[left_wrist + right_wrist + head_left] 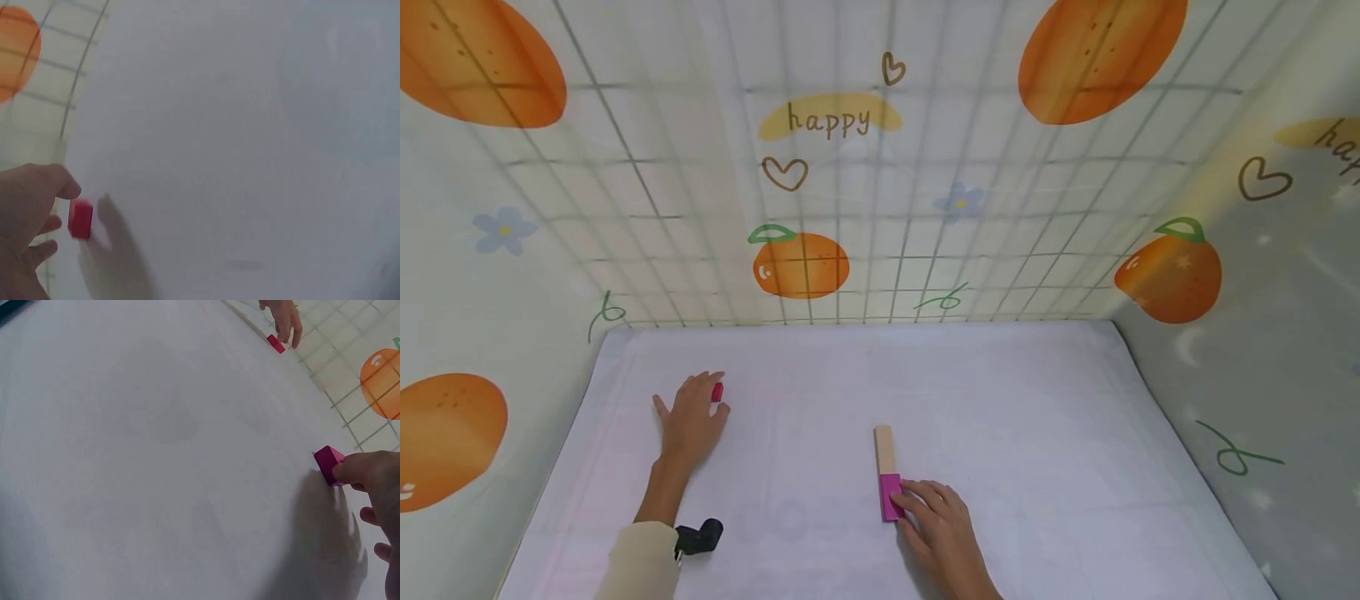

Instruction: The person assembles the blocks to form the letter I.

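Note:
Over the back left of the white surface, my left hand (691, 417) has its fingers spread. A small red block (717, 392) lies in the gap between its thumb and forefinger. From the left wrist, the same red block (80, 219) shows right beside a fingertip. My right hand (943, 529) is at the right side of a magenta block (888, 498), its fingertips touching the side and top. In the right wrist view one digit rests against the magenta block (327, 465). A plain wooden block (885, 450) lies end to end with the magenta one, at its far end.
The white surface (1022, 417) is bounded at the back and sides by pale cloth (992, 150) printed with oranges and hearts. A grid shows through the back cloth. A black strap device (700, 537) sits at the left wrist, by a beige sleeve (638, 562).

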A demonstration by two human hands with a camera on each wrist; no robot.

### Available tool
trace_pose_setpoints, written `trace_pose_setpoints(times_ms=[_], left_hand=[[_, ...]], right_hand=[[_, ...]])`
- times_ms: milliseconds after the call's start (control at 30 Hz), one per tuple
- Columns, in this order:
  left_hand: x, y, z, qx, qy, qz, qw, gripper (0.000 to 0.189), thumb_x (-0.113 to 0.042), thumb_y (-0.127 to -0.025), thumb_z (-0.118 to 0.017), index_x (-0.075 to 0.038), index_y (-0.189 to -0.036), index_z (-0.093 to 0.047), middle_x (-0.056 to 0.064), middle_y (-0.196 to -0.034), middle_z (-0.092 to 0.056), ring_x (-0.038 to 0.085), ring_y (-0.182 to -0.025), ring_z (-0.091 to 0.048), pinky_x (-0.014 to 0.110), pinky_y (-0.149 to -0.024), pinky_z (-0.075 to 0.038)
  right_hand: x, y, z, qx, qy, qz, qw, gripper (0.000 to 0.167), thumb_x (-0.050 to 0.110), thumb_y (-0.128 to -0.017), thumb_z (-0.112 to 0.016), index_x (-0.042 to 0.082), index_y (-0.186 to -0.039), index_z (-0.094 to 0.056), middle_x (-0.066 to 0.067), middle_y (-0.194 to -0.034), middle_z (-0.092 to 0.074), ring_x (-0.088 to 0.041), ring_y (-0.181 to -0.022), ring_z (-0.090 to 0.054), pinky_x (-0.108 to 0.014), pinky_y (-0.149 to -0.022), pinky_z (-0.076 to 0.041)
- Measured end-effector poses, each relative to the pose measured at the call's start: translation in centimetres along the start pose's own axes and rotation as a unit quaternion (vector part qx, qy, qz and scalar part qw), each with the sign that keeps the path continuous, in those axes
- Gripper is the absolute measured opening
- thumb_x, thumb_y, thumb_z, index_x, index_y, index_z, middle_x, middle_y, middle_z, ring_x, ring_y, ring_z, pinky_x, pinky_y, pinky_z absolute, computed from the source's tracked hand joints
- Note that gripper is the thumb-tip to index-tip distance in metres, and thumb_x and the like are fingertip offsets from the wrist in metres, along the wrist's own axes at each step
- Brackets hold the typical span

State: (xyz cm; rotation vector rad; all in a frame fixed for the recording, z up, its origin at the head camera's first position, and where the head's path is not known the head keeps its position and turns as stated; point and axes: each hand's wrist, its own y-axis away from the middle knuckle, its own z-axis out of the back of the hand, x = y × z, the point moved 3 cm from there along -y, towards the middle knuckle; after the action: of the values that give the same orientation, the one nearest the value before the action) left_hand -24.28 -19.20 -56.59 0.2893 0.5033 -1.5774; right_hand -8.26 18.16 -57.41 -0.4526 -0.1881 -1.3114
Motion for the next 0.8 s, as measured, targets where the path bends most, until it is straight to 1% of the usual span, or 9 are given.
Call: trace_pose_setpoints(times_ms=[100,233,367,567,800], left_hand=[[1.4,0.0,0.2,0.023,-0.004,0.003,0.9997,0.048,-0.016,-0.095,-0.058,-0.008,-0.142,-0.05,0.023,-0.148,-0.045,0.045,-0.141,-0.031,0.081,-0.103,0.002],[2.2,0.3,0.5,0.027,-0.001,-0.001,0.9996,0.046,-0.012,-0.095,-0.06,-0.007,-0.14,-0.052,0.023,-0.144,-0.049,0.046,-0.14,-0.033,0.081,-0.103,0.0],[2.3,0.3,0.6,0.022,0.004,-0.005,0.9997,0.044,-0.012,-0.094,-0.061,-0.007,-0.137,-0.054,0.023,-0.141,-0.051,0.045,-0.139,-0.034,0.081,-0.104,0.0],[2.5,0.0,0.3,0.012,-0.004,-0.013,0.9998,0.04,-0.011,-0.094,-0.064,-0.006,-0.132,-0.057,0.022,-0.136,-0.055,0.044,-0.135,-0.039,0.081,-0.104,0.0],[2.0,0.1,0.3,0.013,-0.01,-0.017,0.9997,0.037,-0.009,-0.093,-0.065,-0.005,-0.129,-0.057,0.022,-0.132,-0.057,0.043,-0.129,-0.045,0.081,-0.104,-0.001]], right_hand=[[0.1,0.0,0.1,-0.002,0.0,0.001,1.0,0.032,0.024,-0.084,-0.08,0.022,-0.115,-0.076,0.006,-0.123,-0.066,-0.021,-0.117,-0.054,-0.054,-0.102,-0.042],[0.2,0.0,0.3,-0.005,-0.005,0.003,1.0,0.031,0.024,-0.084,-0.08,0.022,-0.115,-0.076,0.005,-0.122,-0.067,-0.021,-0.116,-0.054,-0.055,-0.101,-0.043],[0.2,0.0,0.3,-0.005,-0.007,0.002,1.0,0.031,0.024,-0.084,-0.08,0.022,-0.115,-0.076,0.005,-0.123,-0.067,-0.021,-0.116,-0.054,-0.054,-0.101,-0.042],[0.2,0.0,0.2,0.01,-0.005,-0.013,0.9999,0.032,0.026,-0.085,-0.079,0.022,-0.117,-0.075,0.005,-0.124,-0.066,-0.021,-0.118,-0.053,-0.056,-0.103,-0.041],[0.2,0.0,0.3,0.012,-0.007,-0.014,0.9998,0.032,0.026,-0.085,-0.079,0.022,-0.117,-0.075,0.005,-0.124,-0.066,-0.022,-0.118,-0.053,-0.056,-0.103,-0.041]])
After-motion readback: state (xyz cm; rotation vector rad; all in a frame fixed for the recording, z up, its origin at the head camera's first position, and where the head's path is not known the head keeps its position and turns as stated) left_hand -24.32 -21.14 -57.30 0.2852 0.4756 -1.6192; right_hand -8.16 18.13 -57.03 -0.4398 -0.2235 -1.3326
